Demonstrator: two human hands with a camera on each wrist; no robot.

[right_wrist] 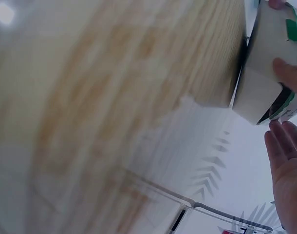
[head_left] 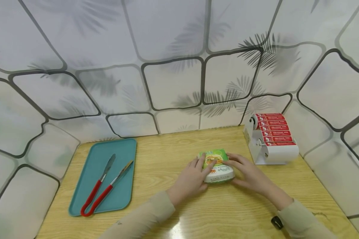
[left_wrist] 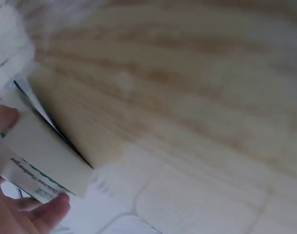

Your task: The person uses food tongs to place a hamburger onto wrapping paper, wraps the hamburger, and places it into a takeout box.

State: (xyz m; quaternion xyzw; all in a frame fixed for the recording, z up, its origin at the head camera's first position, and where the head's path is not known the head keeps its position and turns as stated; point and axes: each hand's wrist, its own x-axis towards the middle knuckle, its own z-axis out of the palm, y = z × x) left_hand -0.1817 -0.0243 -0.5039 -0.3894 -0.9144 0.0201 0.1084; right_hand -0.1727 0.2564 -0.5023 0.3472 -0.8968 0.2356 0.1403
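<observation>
A small white box (head_left: 216,165) with a green printed top lies on the wooden table (head_left: 173,156), near its middle. My left hand (head_left: 204,168) grips the box from its left, fingers over the top edge. In the left wrist view the box (left_wrist: 41,156) sits between a thumb (left_wrist: 53,208) and a finger above. My right hand (head_left: 231,163) holds the box from the right, fingers lying on its top. The right wrist view shows the box (right_wrist: 265,73) with a fingertip (right_wrist: 288,72) on its side.
A teal tray (head_left: 122,149) at the left holds red-handled metal tongs (head_left: 103,187). A white dispenser (head_left: 258,156) with a roll of red labels (head_left: 272,129) stands at the back right. White patterned panels wall in the table behind and on both sides.
</observation>
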